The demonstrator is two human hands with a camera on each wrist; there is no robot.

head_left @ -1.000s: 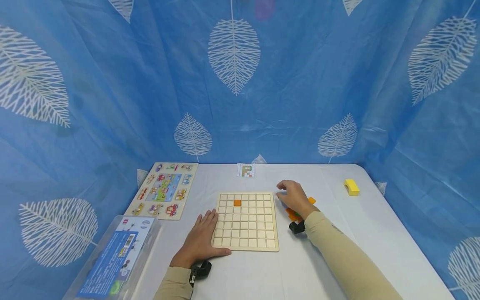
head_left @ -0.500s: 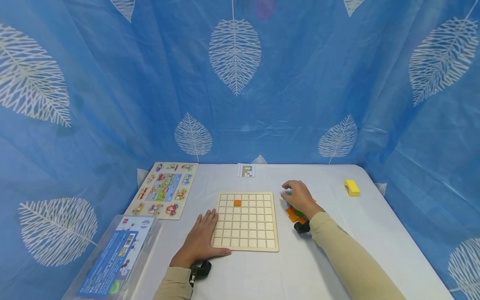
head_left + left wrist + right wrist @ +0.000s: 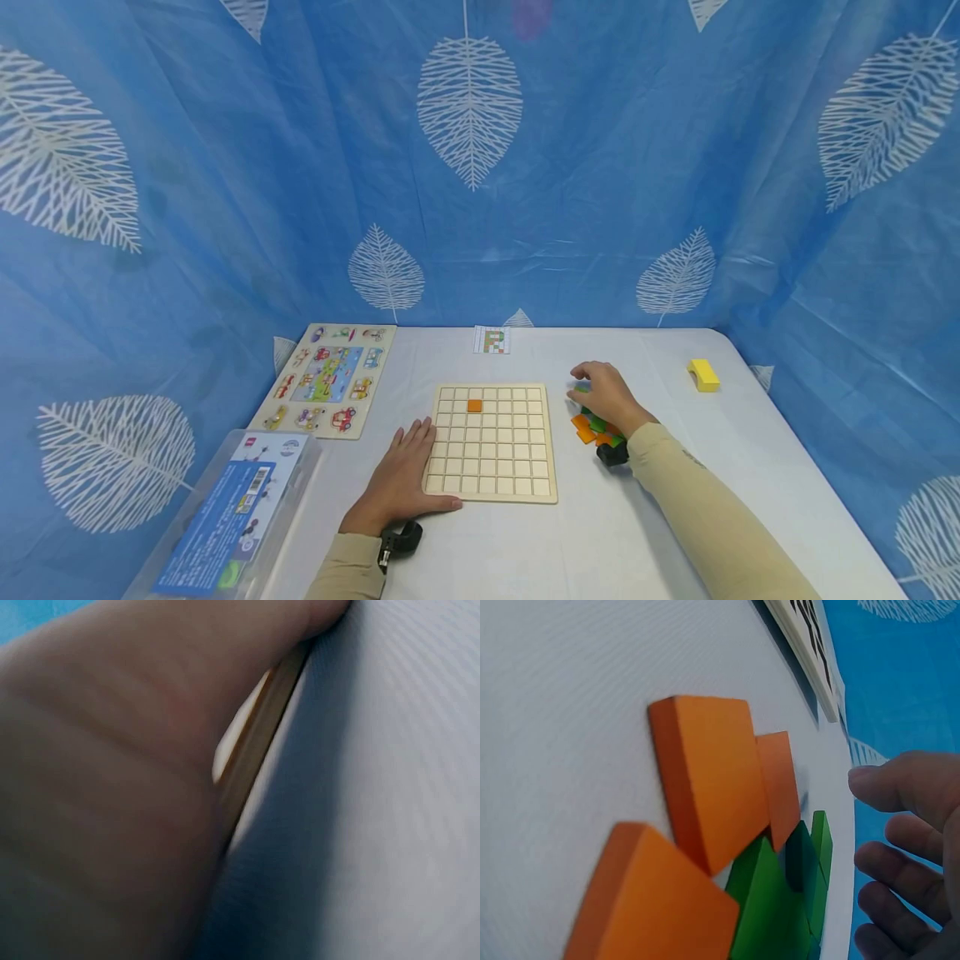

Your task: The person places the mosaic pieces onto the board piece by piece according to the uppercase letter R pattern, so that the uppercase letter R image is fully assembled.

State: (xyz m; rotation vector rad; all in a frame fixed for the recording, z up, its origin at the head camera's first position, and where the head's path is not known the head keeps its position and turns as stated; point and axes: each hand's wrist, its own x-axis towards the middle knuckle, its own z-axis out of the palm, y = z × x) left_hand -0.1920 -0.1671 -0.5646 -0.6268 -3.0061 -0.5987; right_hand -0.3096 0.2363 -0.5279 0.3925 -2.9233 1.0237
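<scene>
Head view: grid board [image 3: 489, 457], pale wood, laid flat on a white table [image 3: 517, 554]; its sides were run straight away from the person, and no long axis could be told, the outline being near square. One orange tile [image 3: 475, 406] was seated in the second row from the far edge, squared to the grid. Left hand [image 3: 397, 479]: fingers extended, thumb spread apart, placed against the board's left edge and near-left corner. Right hand [image 3: 606, 396]: held over loose orange tiles [image 3: 583, 423] and green tiles [image 3: 597, 424], right of the board; thumb and fingers were seen apart in the right wrist view, nothing gripped. These tiles were turned at mixed angles, some overlapped. Beyond the board, a pattern card [image 3: 492, 340] was set, its longer side crosswise.
</scene>
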